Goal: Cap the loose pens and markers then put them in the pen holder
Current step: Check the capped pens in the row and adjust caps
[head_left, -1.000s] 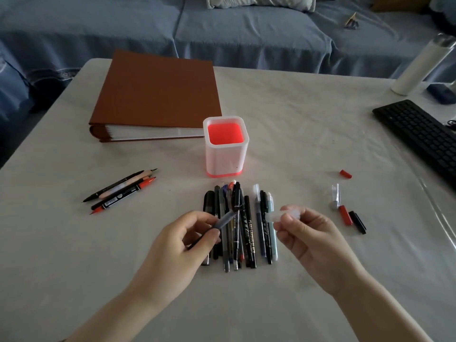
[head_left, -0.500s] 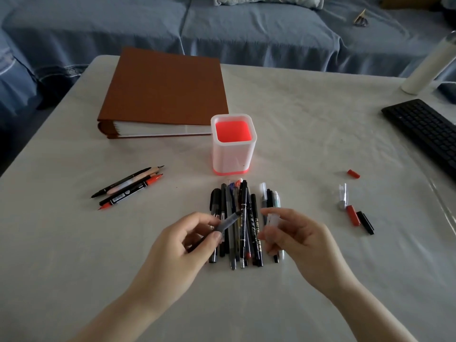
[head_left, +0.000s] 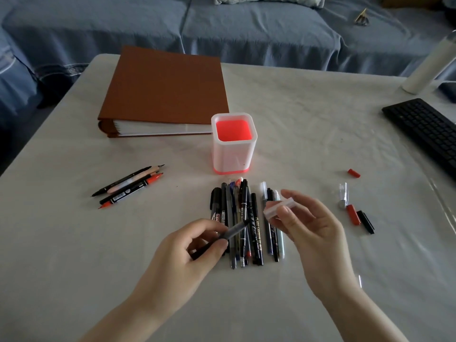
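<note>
So the table [head_left: 308,119] is mostly bare cloth, with a big brown binder [head_left: 165,87] at the far left and a keyboard [head_left: 424,129] off to the right. The pen holder [head_left: 233,144] stands just near-right of the binder, white walls, red bottom, and as far as I can see nothing is in it yet. Right in front of it lies the main pile of pens [head_left: 246,218], three more markers [head_left: 128,186] sit well to the left, and a few loose caps [head_left: 355,213] lie on the right.

Left hand [head_left: 187,257] is pinching a grey pen [head_left: 232,232] near its tip, and the right hand [head_left: 311,230] is pinching a clear cap [head_left: 278,208] between thumb and fingers. They're close but not touching. I'd line the cap's open end up straight with the tip, then push till it seats, otherwise it'll go on crooked.
</note>
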The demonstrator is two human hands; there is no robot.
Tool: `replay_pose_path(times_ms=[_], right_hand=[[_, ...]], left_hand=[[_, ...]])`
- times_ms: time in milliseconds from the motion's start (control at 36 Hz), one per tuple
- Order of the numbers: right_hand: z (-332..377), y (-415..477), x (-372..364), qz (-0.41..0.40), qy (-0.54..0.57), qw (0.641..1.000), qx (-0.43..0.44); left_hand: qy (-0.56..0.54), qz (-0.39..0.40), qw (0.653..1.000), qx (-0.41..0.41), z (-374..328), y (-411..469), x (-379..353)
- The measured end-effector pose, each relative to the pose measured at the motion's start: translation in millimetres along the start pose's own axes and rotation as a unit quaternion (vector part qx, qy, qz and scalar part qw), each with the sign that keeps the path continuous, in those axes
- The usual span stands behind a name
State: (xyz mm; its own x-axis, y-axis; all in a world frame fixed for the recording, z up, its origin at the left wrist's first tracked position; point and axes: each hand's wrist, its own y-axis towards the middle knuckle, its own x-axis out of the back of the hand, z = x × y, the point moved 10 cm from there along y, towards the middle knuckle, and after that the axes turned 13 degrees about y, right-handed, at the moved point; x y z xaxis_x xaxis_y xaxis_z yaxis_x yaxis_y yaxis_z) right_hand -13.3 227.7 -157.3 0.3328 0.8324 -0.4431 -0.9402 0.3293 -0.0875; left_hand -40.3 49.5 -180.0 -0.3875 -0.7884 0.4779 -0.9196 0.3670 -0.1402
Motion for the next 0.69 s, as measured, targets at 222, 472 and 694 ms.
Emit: replay_pose_path(times_ms=[222,472,694], right_hand=[[-19,-1,4,-0.031,0.070,0.996,-0.050],[-29,-4,-5,-0.005,0.010,0.996,-0.090],[-32,1,-15,0.026,0.022,0.997,-0.073]], left_hand=[[0.009,-0.007,1.000,-0.011,-4,-2,2],[0.037,-0.016,0.998,-0.055,-21,-4,7],[0.097,-0.077,0.989,-0.083,-22,0,21]])
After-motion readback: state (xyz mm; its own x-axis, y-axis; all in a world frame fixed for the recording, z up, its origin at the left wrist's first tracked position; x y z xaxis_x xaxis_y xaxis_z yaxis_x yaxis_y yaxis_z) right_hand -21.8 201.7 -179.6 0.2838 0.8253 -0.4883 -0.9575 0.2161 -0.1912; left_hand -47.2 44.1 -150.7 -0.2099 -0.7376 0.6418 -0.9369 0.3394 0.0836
